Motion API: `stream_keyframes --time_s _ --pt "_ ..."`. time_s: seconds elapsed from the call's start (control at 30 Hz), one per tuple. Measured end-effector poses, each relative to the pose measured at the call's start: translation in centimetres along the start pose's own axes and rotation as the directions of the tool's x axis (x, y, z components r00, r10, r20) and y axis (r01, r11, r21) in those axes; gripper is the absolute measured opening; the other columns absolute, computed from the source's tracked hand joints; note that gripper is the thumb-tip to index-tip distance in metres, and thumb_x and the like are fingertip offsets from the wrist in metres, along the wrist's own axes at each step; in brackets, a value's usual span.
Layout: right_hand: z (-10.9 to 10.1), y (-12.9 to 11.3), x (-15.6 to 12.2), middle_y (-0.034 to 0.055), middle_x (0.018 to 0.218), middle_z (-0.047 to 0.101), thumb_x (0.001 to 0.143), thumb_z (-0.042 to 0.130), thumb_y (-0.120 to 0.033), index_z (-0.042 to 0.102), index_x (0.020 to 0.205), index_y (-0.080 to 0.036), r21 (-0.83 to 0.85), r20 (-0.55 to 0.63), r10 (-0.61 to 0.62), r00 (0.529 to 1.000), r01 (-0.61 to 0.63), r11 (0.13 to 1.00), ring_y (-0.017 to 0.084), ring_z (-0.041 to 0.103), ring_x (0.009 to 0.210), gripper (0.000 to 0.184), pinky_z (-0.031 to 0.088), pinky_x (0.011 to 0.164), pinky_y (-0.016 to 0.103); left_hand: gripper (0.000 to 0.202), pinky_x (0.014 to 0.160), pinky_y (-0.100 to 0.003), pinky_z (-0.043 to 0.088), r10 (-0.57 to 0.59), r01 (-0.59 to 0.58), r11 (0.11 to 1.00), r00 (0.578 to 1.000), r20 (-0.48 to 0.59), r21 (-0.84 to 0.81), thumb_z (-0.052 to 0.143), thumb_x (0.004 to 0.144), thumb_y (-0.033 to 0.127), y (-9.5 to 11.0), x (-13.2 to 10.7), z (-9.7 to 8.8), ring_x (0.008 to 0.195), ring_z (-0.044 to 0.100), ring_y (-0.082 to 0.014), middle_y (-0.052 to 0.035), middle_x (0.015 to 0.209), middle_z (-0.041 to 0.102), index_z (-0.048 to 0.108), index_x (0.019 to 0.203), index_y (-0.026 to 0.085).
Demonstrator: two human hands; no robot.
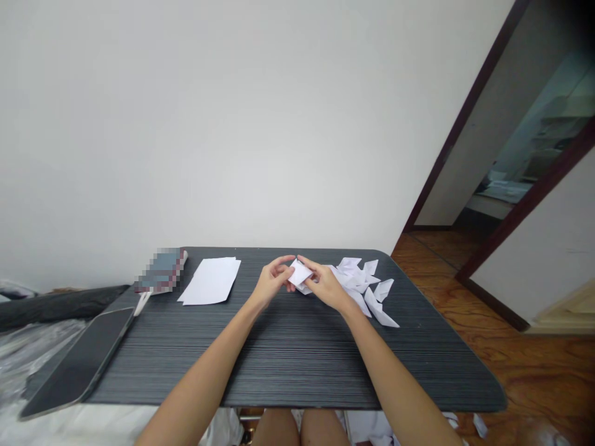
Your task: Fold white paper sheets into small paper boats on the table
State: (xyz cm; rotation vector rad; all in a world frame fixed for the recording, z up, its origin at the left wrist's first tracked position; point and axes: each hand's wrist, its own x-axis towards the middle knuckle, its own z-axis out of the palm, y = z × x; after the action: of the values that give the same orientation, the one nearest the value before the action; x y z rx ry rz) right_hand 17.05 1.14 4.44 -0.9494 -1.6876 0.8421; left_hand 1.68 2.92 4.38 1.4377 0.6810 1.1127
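A small piece of folded white paper [300, 272], roughly diamond-shaped, is held between my two hands above the dark table. My left hand [273, 280] pinches its left corner with thumb and fingers. On the other side, my right hand [326, 284] grips the right edge, its index finger reaching to the top point. Just beyond my right hand lies a pile of folded white paper pieces [356, 277], partly hidden by that hand. A few sheets of flat white paper [210, 282] are stacked to the left of my left hand.
A dark wood-grain table [297, 365] stands against a white wall [279, 124]. On its left side are a phone [81, 359] over the edge and a blurred-out object [162, 271] with a white strap. To the right are a wooden floor [446, 279] and a doorway. Paper scraps lie below.
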Motion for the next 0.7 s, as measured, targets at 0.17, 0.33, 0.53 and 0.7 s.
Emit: stream_keyframes --time_s 0.17,0.33,0.53,0.7 --pt "0.5 0.3 -0.2 0.0077 0.085 0.066 0.069 0.049 -0.012 0.061 0.096 -0.014 -0.333 -0.163 -0.147 0.976 0.086 0.939 0.018 0.059 0.075 0.029 0.044 0.067 0.028 0.048 0.045 -0.023 0.044 -0.017 0.016 1.000 0.999 0.047 0.018 0.059 0.069 0.034 -0.3 -0.3 1.3 0.046 0.056 -0.0123 -0.0002 0.057 0.058 0.045 0.106 0.008" --pt "0.3 0.2 -0.5 0.0086 0.079 0.065 0.069 0.052 -0.016 0.062 0.085 -0.014 -0.537 -0.075 -0.218 0.973 0.145 0.831 0.019 0.059 0.072 0.019 0.041 0.064 0.027 0.041 0.048 -0.024 0.046 -0.023 0.021 0.999 0.997 0.069 0.038 0.060 0.068 0.033 -0.5 -0.4 1.6 0.049 0.057 -0.0127 -0.0020 0.062 0.059 0.047 0.099 0.009" --pt "0.3 0.2 -0.6 0.0085 0.078 0.064 0.073 0.048 -0.013 0.060 0.082 -0.015 -0.598 0.037 -0.196 0.980 0.179 0.781 0.020 0.058 0.078 0.015 0.040 0.067 0.026 0.029 0.047 -0.018 0.041 0.012 0.017 0.980 0.989 -0.148 0.196 0.058 0.067 0.037 -0.6 0.1 1.1 0.055 0.053 -0.0101 -0.0028 0.066 0.059 0.059 0.077 0.010" --pt "0.4 -0.1 -0.5 0.0054 0.077 0.063 0.071 0.045 -0.007 0.058 0.085 -0.016 -0.446 0.029 -0.152 0.988 0.149 0.883 0.017 0.058 0.073 0.021 0.041 0.066 0.026 0.026 0.049 -0.018 0.040 -0.071 0.090 0.992 0.979 -0.192 0.093 0.062 0.064 0.033 -1.1 0.3 0.4 0.052 0.051 -0.0087 -0.0019 0.062 0.059 0.059 0.076 0.010"
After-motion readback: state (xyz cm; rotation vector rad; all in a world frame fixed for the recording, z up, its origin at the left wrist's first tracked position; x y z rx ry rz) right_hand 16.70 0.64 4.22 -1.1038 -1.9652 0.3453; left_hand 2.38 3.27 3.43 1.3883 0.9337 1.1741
